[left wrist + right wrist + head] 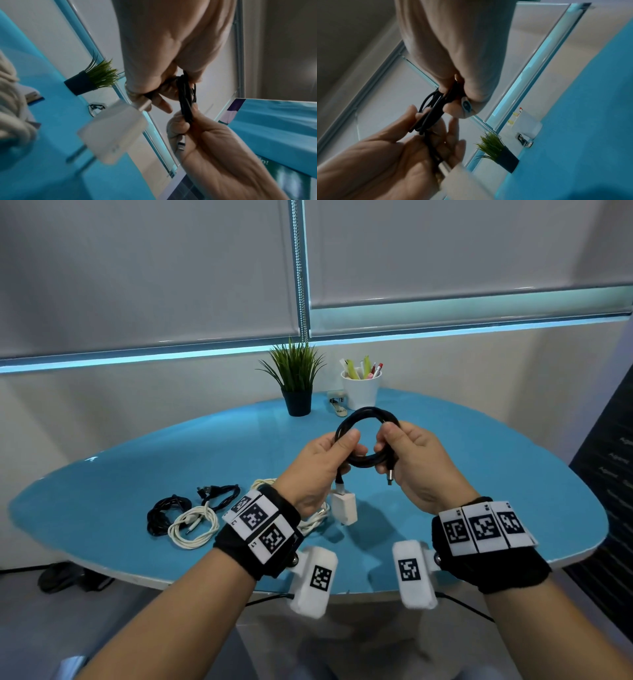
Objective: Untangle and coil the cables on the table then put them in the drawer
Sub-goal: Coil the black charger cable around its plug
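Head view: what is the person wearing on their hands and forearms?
Both forearms are bare, no sleeves. Each wrist carries a black fabric wrap ringed with white tiles printed with black square tags. A white padded camera block with its own tag hangs under each wrist, thin black cables trailing.

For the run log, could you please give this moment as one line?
both hands grip black cable coil | white charger dangling | other cables on table

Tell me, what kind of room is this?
Probably an office or study corner. A cup of pens and a small potted plant stand at the back of a blue table, under a window with roller blinds. Charging cables lie on it.
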`<state>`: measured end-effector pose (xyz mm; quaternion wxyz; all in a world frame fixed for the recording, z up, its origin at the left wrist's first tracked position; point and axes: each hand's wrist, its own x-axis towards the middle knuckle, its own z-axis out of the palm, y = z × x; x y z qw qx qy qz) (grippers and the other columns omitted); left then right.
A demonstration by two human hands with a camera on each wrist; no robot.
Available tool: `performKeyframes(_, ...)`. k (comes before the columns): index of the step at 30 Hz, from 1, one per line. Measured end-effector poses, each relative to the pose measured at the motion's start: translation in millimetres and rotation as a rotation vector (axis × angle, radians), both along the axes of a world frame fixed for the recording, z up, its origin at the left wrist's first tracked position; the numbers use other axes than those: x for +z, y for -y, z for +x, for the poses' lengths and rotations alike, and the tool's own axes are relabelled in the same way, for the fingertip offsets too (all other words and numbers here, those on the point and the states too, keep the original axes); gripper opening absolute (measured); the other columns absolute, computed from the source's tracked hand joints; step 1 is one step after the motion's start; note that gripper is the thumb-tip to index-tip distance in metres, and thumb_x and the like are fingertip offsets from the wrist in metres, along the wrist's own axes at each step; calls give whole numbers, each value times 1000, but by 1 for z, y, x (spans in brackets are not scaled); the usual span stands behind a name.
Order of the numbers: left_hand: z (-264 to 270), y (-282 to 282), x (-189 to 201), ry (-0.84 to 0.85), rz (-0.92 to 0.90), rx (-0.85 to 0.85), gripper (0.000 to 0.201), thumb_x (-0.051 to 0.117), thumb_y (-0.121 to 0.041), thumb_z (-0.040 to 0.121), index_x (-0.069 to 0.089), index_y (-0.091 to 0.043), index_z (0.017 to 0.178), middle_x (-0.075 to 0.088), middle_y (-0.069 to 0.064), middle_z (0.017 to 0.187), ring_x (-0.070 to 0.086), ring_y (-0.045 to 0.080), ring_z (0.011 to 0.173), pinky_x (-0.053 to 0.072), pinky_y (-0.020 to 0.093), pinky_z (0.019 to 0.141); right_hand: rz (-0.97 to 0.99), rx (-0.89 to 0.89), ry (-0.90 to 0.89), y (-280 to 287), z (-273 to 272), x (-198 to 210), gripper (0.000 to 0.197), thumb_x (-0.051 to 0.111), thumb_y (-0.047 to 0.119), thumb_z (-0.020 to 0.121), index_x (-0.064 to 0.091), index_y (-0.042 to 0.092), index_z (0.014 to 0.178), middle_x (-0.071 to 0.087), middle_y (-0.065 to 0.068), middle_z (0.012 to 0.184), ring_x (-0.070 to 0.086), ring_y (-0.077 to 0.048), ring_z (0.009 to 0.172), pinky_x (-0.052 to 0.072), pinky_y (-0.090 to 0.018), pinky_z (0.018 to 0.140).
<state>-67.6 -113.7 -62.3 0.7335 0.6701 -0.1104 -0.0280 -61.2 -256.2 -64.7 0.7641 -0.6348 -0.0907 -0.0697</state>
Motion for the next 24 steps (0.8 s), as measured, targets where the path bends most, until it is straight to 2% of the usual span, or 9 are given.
performKeyframes(3,0,2,3,-10,-122,-1,33,41,-31,97,51,-15,71,58,-5,62,58,12,71,46,20,71,2,18,-9,-1,-2,-2,26,45,14,97,54,8,74,52,-6,65,44,-18,51,38,-25,50)
performKeyframes(5,-1,3,7,-34,-234,5,36,38,-35,97,46,-15,70,48,-7,50,58,10,62,51,20,66,-42,47,-33,-2,-4,-4,25,46,15,97,55,8,75,50,-7,66,44,-16,52,37,-23,49)
performKeyframes(8,-1,4,12,-66,-304,15,43,33,-47,95,41,-15,69,32,-7,46,46,11,50,43,24,67,-77,110,-78,-2,-6,-7,23,47,18,96,58,10,78,50,-7,65,45,-14,53,34,-25,52)
performKeyframes(11,-1,1,16,-94,-303,25,48,31,-54,93,39,-16,66,26,-7,46,34,12,49,34,25,63,-56,193,-87,0,-10,-7,17,51,16,95,59,9,81,49,-5,65,42,-12,52,33,-21,51)
performKeyframes(13,0,-2,20,-93,-295,32,45,35,-51,95,38,-17,65,26,-7,45,30,11,47,31,25,61,-2,268,-82,1,-12,-3,4,59,10,83,63,8,84,53,-2,64,42,-10,52,32,-20,51)
performKeyframes(15,0,-5,25,-88,-292,44,42,38,-46,96,37,-17,65,25,-8,44,28,10,45,29,26,59,11,295,-91,4,-12,-1,21,52,4,73,66,7,88,57,-3,66,42,-10,54,30,-21,54)
performKeyframes(19,-4,-6,34,-86,-300,20,40,41,-40,97,35,-18,64,24,-8,43,24,9,43,26,24,57,-63,243,-68,6,-12,0,30,40,-4,93,67,9,94,58,0,65,41,-10,56,29,-22,58)
performKeyframes(22,-9,-6,37,-104,-268,-36,41,42,-39,97,34,-19,62,23,-8,42,23,9,42,28,25,56,-102,158,-62,4,-10,2,25,43,0,95,65,11,88,61,4,58,45,-7,50,31,-22,57)
performKeyframes(24,-12,-5,36,-99,-174,-68,41,42,-39,96,34,-19,61,23,-8,43,24,10,42,31,26,57,-116,53,-54,4,-4,6,23,46,0,94,62,10,82,62,-3,61,48,-9,48,32,-23,54)
